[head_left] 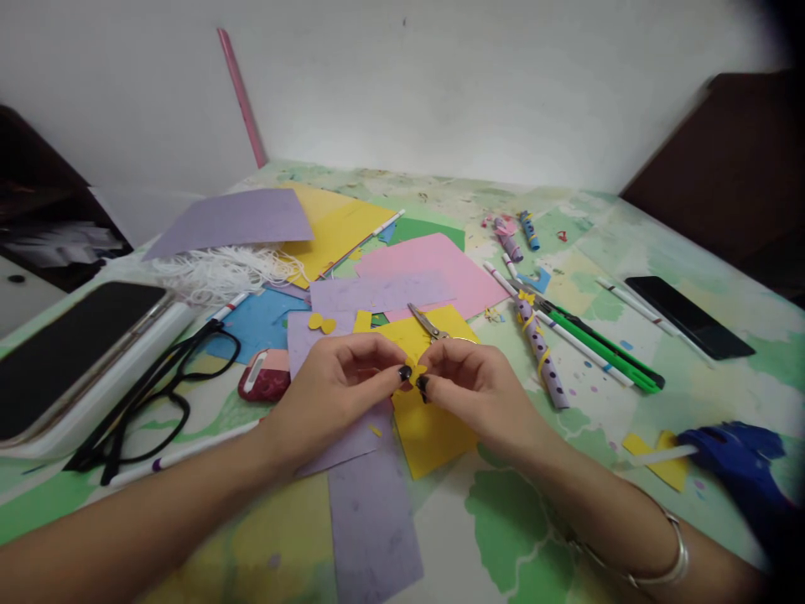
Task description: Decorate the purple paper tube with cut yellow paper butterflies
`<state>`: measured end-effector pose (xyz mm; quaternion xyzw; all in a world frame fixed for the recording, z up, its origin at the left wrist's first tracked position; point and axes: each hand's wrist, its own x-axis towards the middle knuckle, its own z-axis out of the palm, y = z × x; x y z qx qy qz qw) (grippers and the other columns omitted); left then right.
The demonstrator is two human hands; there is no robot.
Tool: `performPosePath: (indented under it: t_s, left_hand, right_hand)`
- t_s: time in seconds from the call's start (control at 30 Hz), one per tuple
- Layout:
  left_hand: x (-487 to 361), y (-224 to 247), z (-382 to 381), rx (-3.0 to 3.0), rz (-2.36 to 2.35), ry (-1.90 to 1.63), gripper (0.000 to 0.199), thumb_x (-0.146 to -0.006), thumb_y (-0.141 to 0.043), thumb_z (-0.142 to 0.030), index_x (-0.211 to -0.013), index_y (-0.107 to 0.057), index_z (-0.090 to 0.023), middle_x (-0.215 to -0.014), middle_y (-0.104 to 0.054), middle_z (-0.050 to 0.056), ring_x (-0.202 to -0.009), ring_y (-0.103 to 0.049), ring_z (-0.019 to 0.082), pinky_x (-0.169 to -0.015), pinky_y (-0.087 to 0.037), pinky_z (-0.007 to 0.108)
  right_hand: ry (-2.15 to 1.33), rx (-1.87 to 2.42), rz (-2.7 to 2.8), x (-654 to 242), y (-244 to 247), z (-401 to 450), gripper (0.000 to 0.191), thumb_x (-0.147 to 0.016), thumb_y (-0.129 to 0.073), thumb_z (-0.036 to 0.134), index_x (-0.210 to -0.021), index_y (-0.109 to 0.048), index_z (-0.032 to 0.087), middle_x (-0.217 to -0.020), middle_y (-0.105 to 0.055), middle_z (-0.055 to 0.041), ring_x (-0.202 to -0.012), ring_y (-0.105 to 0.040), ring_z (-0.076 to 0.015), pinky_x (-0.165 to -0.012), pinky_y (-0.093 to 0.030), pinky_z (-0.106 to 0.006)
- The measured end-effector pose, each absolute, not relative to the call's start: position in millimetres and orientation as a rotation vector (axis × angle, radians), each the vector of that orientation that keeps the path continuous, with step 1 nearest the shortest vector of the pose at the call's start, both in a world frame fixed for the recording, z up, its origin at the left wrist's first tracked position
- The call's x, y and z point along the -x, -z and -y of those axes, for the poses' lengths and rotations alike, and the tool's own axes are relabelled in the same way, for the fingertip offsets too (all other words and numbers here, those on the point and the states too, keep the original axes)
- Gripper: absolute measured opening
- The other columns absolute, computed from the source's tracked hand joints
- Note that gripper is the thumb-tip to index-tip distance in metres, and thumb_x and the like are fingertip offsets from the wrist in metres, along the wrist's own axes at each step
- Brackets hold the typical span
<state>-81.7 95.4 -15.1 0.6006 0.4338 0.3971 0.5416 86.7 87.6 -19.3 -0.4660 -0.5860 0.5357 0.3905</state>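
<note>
My left hand (333, 387) and my right hand (476, 384) meet at the fingertips over a yellow paper sheet (433, 428). Between their thumbs and forefingers they pinch a small yellow paper cutout (415, 372). A pair of scissors (431, 325) lies on the yellow sheet just beyond my right hand. Another small yellow cutout (322, 323) rests on a purple sheet (371, 503) to the left of it. A silver bangle (667, 554) is on my right wrist.
Coloured paper sheets (433, 273) cover the middle of the map-patterned table (516, 520). Black glasses (157, 386), a phone on a white case (69, 352) and a red eraser-like thing (264, 375) lie left. Pens and a green cutter (597, 344), a dark phone (688, 316) and a blue object (735, 449) lie right.
</note>
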Motion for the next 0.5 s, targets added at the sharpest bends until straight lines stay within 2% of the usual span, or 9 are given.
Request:
performPosePath:
  t_s: [0.2, 0.37, 0.43, 0.5]
  left_hand:
    - [85.0, 21.1, -97.9, -1.261, -1.002, -0.878, 0.005, -0.076, -0.065, -0.018, -0.074, -0.069, -0.019, -0.067, -0.071, 0.000, -0.061, -0.065, 0.011, -0.057, -0.051, 0.019]
    - [86.3, 26.7, -102.3, -1.143, -1.015, -0.903, 0.004, -0.074, -0.068, -0.019, -0.075, -0.071, -0.019, -0.069, -0.073, 0.001, -0.062, -0.067, 0.012, -0.058, -0.052, 0.020]
    - [87.3, 27.2, -104.5, -1.175, -1.081, -0.937, 0.005, -0.073, -0.069, -0.020, -0.075, -0.072, -0.018, -0.070, -0.074, 0.003, -0.064, -0.067, 0.014, -0.059, -0.052, 0.021]
    - [88.4, 26.4, -106.3, -1.207, -1.139, -0.968, 0.007, -0.072, -0.069, -0.022, -0.076, -0.072, -0.017, -0.071, -0.074, 0.004, -0.066, -0.068, 0.015, -0.058, -0.053, 0.022]
  right_hand:
    - [-1.349, 1.196, 1.469, -88.5, 19.3, -89.2, 0.001, -0.067, -0.054, 0.019, -0.068, -0.055, 0.019, -0.066, -0.056, 0.0015, -0.063, -0.053, -0.0114, -0.060, -0.040, -0.025]
    - [-1.316, 1.231, 1.501, -89.4, 17.6, -90.1, 0.005, -0.070, -0.054, 0.021, -0.071, -0.058, 0.018, -0.068, -0.058, 0.0006, -0.063, -0.053, -0.0116, -0.060, -0.040, -0.026]
    - [-1.164, 1.291, 1.565, -93.4, 15.5, -92.1, 0.008, -0.073, -0.053, 0.023, -0.074, -0.059, 0.018, -0.070, -0.060, -0.0004, -0.064, -0.055, -0.0126, -0.060, -0.041, -0.026]
    - [-0.829, 1.404, 1.675, -101.2, 11.3, -95.4, 0.009, -0.075, -0.053, 0.024, -0.077, -0.060, 0.018, -0.070, -0.062, -0.0008, -0.063, -0.055, -0.0135, -0.059, -0.040, -0.027]
